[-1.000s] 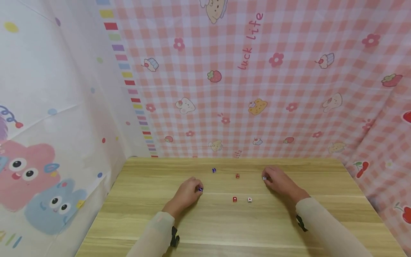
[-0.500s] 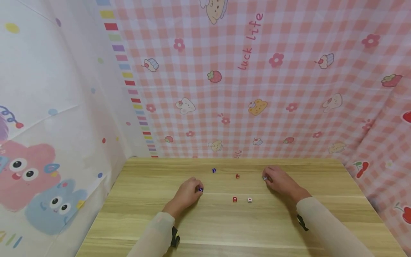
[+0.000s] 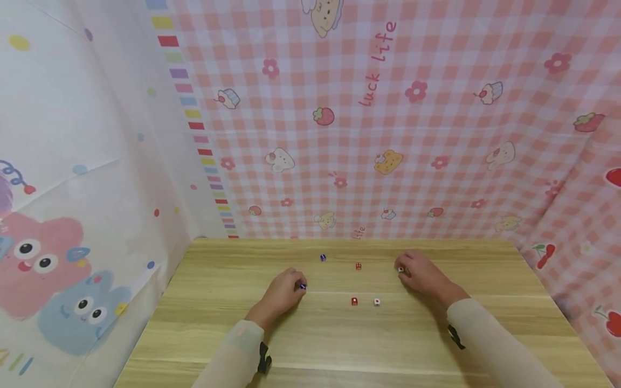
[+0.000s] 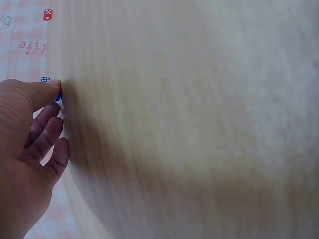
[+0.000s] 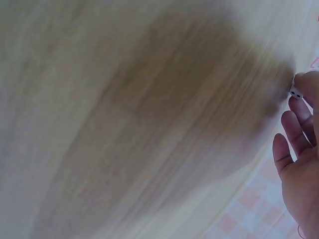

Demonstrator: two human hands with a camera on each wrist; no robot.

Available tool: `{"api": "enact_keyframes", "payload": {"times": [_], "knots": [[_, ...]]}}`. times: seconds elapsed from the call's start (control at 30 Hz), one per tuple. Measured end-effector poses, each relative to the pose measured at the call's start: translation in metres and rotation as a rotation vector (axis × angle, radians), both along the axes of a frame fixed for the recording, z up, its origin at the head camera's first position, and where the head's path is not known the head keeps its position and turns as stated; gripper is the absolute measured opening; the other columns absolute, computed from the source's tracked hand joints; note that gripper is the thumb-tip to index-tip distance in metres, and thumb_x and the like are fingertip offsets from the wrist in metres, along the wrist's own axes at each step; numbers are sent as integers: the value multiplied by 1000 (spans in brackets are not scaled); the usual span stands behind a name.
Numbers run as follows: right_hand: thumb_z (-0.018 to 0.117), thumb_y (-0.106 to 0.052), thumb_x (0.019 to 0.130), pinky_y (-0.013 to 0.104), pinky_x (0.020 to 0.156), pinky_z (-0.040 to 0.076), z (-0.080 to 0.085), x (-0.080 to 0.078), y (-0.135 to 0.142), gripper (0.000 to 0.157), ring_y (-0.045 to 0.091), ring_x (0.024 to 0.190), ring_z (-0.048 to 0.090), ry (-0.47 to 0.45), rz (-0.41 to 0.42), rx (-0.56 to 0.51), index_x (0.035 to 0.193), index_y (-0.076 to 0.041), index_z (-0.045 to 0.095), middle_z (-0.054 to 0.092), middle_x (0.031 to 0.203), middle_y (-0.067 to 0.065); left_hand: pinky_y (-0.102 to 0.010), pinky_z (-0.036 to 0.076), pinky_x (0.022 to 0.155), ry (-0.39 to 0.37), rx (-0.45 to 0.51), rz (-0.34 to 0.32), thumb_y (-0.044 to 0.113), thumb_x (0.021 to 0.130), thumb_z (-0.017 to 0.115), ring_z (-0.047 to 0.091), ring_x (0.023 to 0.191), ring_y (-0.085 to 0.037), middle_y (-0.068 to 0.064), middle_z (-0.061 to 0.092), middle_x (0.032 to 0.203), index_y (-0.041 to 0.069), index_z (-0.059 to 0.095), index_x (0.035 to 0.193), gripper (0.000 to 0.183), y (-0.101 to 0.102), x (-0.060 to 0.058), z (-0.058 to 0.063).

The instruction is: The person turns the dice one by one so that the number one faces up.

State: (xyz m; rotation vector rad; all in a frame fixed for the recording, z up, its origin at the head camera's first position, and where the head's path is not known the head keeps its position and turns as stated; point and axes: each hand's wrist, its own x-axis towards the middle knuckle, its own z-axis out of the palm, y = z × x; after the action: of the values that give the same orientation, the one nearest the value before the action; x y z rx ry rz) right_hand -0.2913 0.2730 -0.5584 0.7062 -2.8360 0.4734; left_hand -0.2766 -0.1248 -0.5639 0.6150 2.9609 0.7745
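Note:
My left hand (image 3: 283, 291) pinches a blue die (image 3: 303, 286) between thumb and fingertips, low over the wooden table at left of centre. In the left wrist view the thumb covers most of that blue die (image 4: 58, 96). On the right, my right hand (image 3: 421, 274) pinches a white die (image 3: 400, 270) by thumb and forefinger. The right wrist view shows dark pips on this white die (image 5: 295, 93), the other fingers loosely bent below. Between the hands lie a red die (image 3: 354, 301) and a second white die (image 3: 377, 302), side by side.
Farther back on the wooden table (image 3: 320, 345) are another blue die (image 3: 323, 257) and another red die (image 3: 358, 266). A pink checked cloth (image 3: 301, 134) hangs behind the back edge, and a white printed cloth (image 3: 111, 188) hangs at the left.
The white die has turned in my right fingers and shows a different face. My left hand and the dice on the table have stayed in place.

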Motion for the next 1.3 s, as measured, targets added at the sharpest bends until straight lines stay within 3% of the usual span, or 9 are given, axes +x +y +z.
{"api": "enact_keyframes", "payload": {"times": [0.33,0.67,1.07,1.3], "knots": [[68,-11,88,36,75,48,2,2,-1,7,14,85,51,-118,-10,-10,94,-12,64,57,91,-1,-28,49,75,0,-9,-9,15,86,71,53,81,-9,6,56,88,17,69,95,9,-1,1,4],[67,-13,89,32,77,49,10,21,-7,5,8,84,52,-143,53,-37,93,-16,65,56,88,-7,-28,49,75,-4,-17,-8,16,87,70,52,80,-9,6,56,89,18,69,95,8,-1,0,2],[69,-18,88,34,81,50,9,52,-11,8,7,90,53,-132,108,0,95,-20,65,57,92,-11,-29,49,77,5,-21,-8,16,86,70,53,82,-10,6,57,90,18,69,94,8,0,-1,2],[72,-17,85,33,79,49,6,61,-12,11,8,89,52,-63,183,-16,93,-19,65,57,91,-10,-29,49,75,8,-24,-12,16,86,71,53,81,-10,5,56,89,18,69,94,8,-1,0,2]]}}
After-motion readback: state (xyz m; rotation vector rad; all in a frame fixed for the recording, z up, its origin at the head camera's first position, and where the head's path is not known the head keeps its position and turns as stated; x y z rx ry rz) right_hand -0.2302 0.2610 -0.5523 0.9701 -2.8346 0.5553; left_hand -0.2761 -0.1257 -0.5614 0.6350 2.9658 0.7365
